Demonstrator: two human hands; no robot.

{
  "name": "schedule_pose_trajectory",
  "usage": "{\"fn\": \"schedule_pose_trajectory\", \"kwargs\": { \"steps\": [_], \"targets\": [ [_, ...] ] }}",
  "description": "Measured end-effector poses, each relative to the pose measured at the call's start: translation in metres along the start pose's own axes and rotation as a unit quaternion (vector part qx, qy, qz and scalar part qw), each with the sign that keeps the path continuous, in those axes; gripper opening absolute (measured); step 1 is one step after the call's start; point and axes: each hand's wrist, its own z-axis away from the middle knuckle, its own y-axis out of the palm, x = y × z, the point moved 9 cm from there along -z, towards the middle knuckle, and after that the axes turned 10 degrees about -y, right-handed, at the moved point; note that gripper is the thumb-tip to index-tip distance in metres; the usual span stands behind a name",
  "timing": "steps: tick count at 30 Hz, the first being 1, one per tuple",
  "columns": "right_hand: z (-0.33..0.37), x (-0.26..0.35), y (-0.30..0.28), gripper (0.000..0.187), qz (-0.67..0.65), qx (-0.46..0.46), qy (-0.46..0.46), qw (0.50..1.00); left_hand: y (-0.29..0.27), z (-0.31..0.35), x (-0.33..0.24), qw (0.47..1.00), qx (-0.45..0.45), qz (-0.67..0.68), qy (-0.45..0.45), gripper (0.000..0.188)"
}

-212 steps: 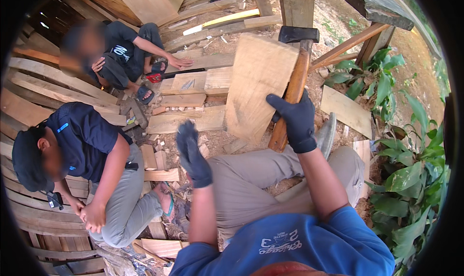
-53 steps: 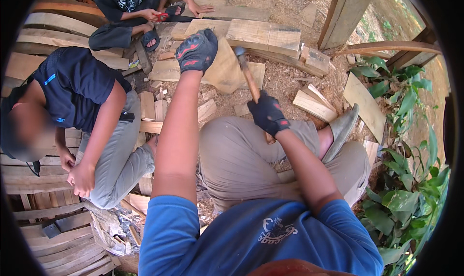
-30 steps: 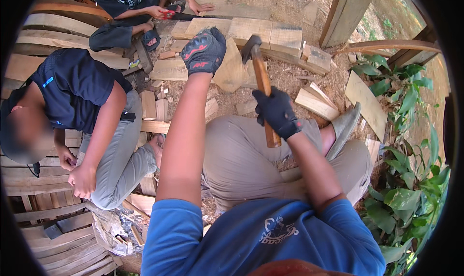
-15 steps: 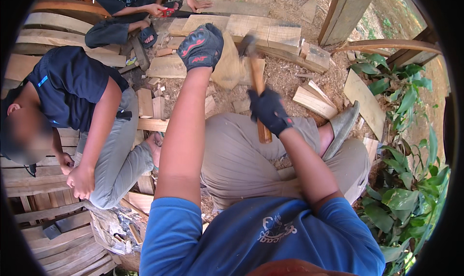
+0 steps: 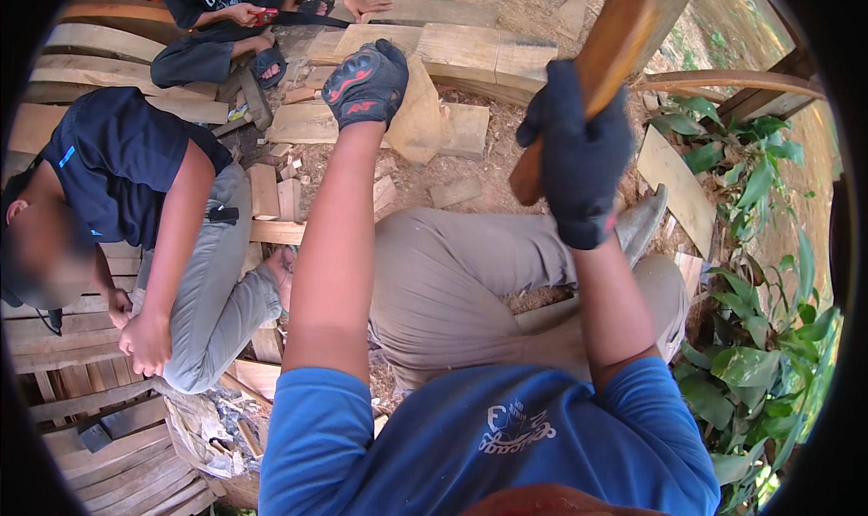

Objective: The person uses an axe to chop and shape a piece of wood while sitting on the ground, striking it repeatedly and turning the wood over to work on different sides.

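In the gloved right hand [image 5: 586, 159], a wooden handle [image 5: 619, 50].

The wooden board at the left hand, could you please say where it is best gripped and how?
The wooden board is probably best clamped at its upper left edge, from the left, where the left hand appears closed: it looks slab-like, and that side is away from the wooden handle in the right hand.

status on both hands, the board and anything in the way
Left hand on the board's upper end. Right hand gripping raised wooden handle, far end out of view. Loose wood near board; co-worker seated off to left.
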Motion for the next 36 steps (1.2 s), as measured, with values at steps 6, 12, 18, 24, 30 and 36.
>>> {"fn": "schedule_pose_trajectory", "kwargs": {
  "steps": [6, 12, 18, 24, 30, 36],
  "targets": [
    [0.113, -0.204, 0.024, 0.043, 0.200, 0.291, 0.289, 0.890, -0.004, 0.001, -0.010, 0.999, 0.036, -0.010, -0.006, 0.058],
    [0.039, -0.078, 0.000, 0.038, 0.122, 0.180, 0.235, 0.947, 0.000, -0.004, 0.001, 0.999, 0.036, -0.021, -0.031, 0.055],
    [-0.036, 0.052, -0.009, 0.027, 0.039, 0.027, -0.010, 0.999, -0.001, -0.005, 0.003, 0.999, 0.027, -0.017, -0.024, 0.053],
    [0.061, -0.137, 0.013, 0.035, 0.298, 0.171, 0.162, 0.925, 0.000, -0.002, -0.002, 1.000, -0.005, 0.007, -0.023, 0.048],
    [0.097, -0.171, 0.019, 0.033, 0.102, 0.236, 0.362, 0.896, -0.008, 0.002, 0.008, 0.999, -0.004, 0.016, -0.047, 0.042],
    [-0.016, -0.014, -0.018, 0.029, 0.083, 0.122, 0.092, 0.985, 0.007, -0.019, 0.020, 0.991, 0.118, -0.002, 0.062, 0.056]
  ]
}}
